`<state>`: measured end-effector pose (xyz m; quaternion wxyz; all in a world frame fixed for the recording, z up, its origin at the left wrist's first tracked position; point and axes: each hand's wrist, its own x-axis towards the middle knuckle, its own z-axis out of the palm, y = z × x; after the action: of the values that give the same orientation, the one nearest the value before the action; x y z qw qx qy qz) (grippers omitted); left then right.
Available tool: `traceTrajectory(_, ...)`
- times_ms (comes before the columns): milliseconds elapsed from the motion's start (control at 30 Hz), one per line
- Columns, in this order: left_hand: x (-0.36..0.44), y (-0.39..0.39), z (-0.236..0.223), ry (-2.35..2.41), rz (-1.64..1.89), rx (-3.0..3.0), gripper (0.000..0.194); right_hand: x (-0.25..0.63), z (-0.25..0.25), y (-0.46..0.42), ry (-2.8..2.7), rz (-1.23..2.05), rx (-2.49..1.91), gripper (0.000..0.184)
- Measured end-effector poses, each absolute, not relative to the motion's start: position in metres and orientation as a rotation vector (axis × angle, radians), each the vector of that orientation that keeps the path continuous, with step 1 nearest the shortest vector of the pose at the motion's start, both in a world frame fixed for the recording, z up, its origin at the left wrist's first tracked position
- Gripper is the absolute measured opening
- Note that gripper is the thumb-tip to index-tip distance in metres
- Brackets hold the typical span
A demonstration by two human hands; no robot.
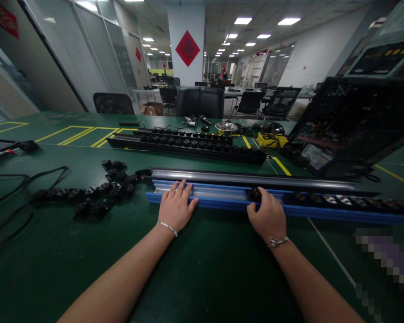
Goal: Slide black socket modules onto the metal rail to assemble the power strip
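A long blue channel rail (218,203) lies across the green table in front of me. My left hand (177,204) rests on its left part, palm down with fingers spread. Around a small black part (255,194) in the channel, the fingers of my right hand (269,213) are closed; the hand partly hides it. To the right, a row of black parts (350,200) with some shiny faces sits in the same channel. Right behind the blue rail runs a black rail (249,177) with a silvery inner face.
Loose black parts (112,186) lie in a pile at left, near black cables (23,179). Farther back are black rails holding round parts (188,146), a metal bowl (226,127) and a yellow item (272,140). An open computer case (353,121) stands at right.
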<state>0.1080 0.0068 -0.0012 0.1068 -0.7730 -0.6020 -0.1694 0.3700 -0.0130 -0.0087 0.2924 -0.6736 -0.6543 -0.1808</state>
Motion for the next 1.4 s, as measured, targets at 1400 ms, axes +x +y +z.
traceTrajectory(1400, 0.109, 0.007, -0.001, -1.778, -0.487, -2.268, 0.054, 0.338, -0.010, -0.018, -1.934, -0.317, -1.654, 0.050)
